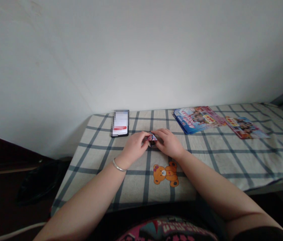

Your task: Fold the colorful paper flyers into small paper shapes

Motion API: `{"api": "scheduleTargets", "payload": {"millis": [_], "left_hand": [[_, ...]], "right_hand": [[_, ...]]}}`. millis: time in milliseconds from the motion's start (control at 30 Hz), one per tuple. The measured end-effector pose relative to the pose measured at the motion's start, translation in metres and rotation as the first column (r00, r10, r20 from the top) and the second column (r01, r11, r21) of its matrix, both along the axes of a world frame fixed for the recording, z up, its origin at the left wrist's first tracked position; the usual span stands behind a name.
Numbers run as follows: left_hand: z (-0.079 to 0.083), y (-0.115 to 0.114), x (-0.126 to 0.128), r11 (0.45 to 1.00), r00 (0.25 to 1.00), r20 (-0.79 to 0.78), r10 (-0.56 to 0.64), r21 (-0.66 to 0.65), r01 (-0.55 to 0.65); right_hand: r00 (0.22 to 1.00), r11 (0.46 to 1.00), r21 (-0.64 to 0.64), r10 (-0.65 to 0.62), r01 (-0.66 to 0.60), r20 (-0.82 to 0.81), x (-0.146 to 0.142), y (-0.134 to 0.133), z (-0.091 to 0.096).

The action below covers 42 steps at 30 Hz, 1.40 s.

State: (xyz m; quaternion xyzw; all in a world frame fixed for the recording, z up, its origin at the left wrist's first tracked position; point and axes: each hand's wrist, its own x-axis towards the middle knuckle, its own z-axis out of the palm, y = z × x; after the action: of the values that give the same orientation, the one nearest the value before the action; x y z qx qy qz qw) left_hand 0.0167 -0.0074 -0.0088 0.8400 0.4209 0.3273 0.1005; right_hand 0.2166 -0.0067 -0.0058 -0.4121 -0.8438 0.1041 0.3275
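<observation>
Over the middle of the checked cloth, a small folded piece of printed paper [152,137] in red, white and blue sits between my two hands. My left hand [136,146] pinches its left side with thumb and forefinger; a silver bangle circles that wrist. From the right, my right hand [169,143] grips the other side, fingers bent round it. Parts of the paper are hidden by my fingertips, so its full folded shape cannot be made out.
A phone [120,124] with a lit screen lies behind my left hand. Colourful printed leaflets [194,118] are stacked at the back right, with another leaflet [248,128] beside them. The checked tablecloth [98,147] bears a teddy bear picture [165,174]. A black bag [42,180] is on the floor at left.
</observation>
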Motion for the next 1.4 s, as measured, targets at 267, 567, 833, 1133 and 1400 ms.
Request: {"api": "scheduleTargets", "payload": {"millis": [267, 567, 833, 1133, 1400], "left_hand": [[0.002, 0.003, 0.000, 0.999, 0.997, -0.057, -0.051, 0.005, 0.051], [0.000, 0.005, -0.002, 0.994, 0.996, -0.008, -0.094, -0.048, 0.094], [0.003, 0.007, -0.011, 0.980, 0.978, -0.059, -0.200, -0.023, 0.199], [0.008, 0.009, -0.017, 0.971, 0.944, -0.235, -0.231, 0.008, 0.240], [0.012, 0.005, -0.016, 0.980, 0.940, -0.293, -0.177, 0.039, 0.197]], "right_hand": [[0.998, 1.000, 0.011, -0.006, 0.005, 0.063, 0.002, 0.009, -0.007], [0.995, 1.000, -0.012, 0.014, -0.012, 0.097, 0.004, 0.009, -0.009], [0.988, 0.996, -0.029, 0.085, -0.081, 0.132, 0.012, 0.009, -0.005], [0.983, 0.991, -0.017, 0.134, -0.133, 0.126, 0.016, 0.010, -0.004], [0.988, 0.997, 0.002, 0.082, -0.083, 0.128, 0.011, 0.009, -0.005]]}}
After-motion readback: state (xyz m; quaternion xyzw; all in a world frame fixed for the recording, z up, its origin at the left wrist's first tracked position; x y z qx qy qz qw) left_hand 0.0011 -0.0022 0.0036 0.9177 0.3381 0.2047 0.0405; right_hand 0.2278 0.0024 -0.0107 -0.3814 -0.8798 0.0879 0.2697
